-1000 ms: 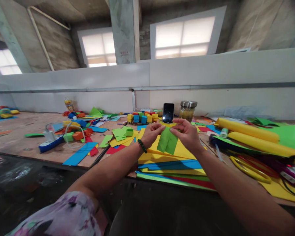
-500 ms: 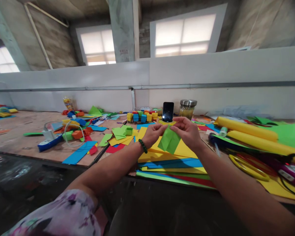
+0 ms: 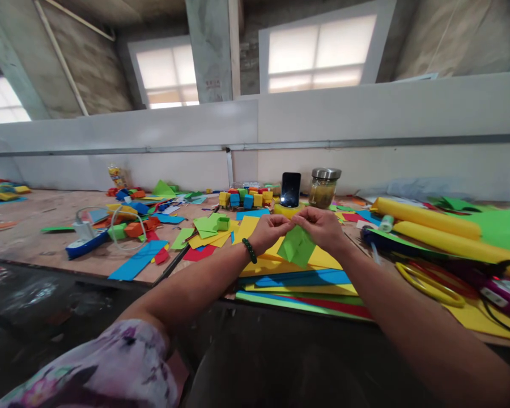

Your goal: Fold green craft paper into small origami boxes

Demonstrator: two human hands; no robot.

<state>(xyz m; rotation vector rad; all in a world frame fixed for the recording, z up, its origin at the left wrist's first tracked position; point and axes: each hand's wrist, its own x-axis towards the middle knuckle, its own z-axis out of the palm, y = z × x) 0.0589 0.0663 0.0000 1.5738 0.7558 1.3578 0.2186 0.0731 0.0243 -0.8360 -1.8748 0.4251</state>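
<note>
A creased piece of green paper (image 3: 297,246) hangs from my fingertips above a stack of yellow sheets (image 3: 325,259). My left hand (image 3: 270,231), with a dark green bead bracelet at the wrist, pinches its upper left edge. On the upper right, my right hand (image 3: 322,228) pinches the same paper, its fingertips touching those of my left hand. Just behind the hands stand a dark phone (image 3: 290,189) and a yellow round object (image 3: 287,210) at its foot. Blue, green and red sheets (image 3: 306,277) show along the front of the stack.
A row of colored cubes (image 3: 246,199) and a lidded glass jar (image 3: 324,188) stand at the back. Leftward lie a green box (image 3: 223,224), paper scraps and a power strip (image 3: 87,243). Yellow rolls (image 3: 429,218) and yellow-handled scissors (image 3: 429,285) are on the right.
My left hand has moved right, so the fingertips of both hands now meet at the top of the green paper. The paper has shifted slightly right and turned a little.
</note>
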